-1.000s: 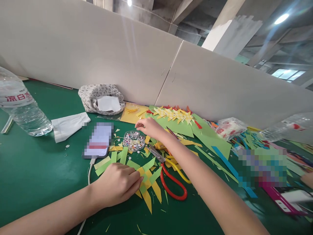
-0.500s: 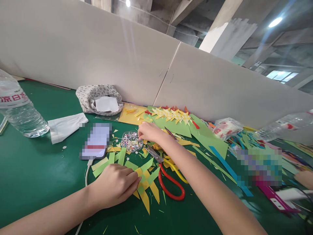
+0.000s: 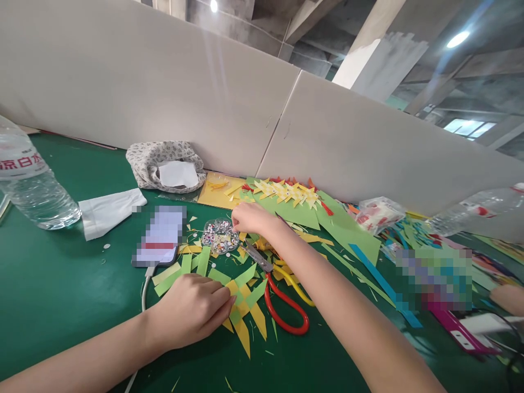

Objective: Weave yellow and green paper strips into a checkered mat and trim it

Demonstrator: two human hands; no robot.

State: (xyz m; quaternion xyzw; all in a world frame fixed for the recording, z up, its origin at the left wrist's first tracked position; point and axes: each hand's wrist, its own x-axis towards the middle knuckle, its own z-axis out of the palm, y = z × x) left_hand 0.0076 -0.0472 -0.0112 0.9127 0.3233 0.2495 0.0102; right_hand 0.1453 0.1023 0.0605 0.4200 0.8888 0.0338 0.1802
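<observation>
My left hand is closed on a woven green and yellow paper piece lying on the table, its pointed strips fanning out past my fingers. Beside a clear flower-shaped case full of small googly eyes, my right hand has its fingers pinched together at the case's right edge. Whatever those fingertips hold is too small to make out. Scissors with one red and one yellow handle lie just right of the woven piece, below my right forearm.
A phone on a charging cable lies left of the case. Finished woven paper fish rest on green sheets by the partition. Bottles, a tissue pouch, paper scraps and a power strip surround them. Another person's hand shows at right.
Both hands hold nearly the same positions. My right fingertips have drawn back very slightly from the case of googly eyes, and the view has shifted a little.
</observation>
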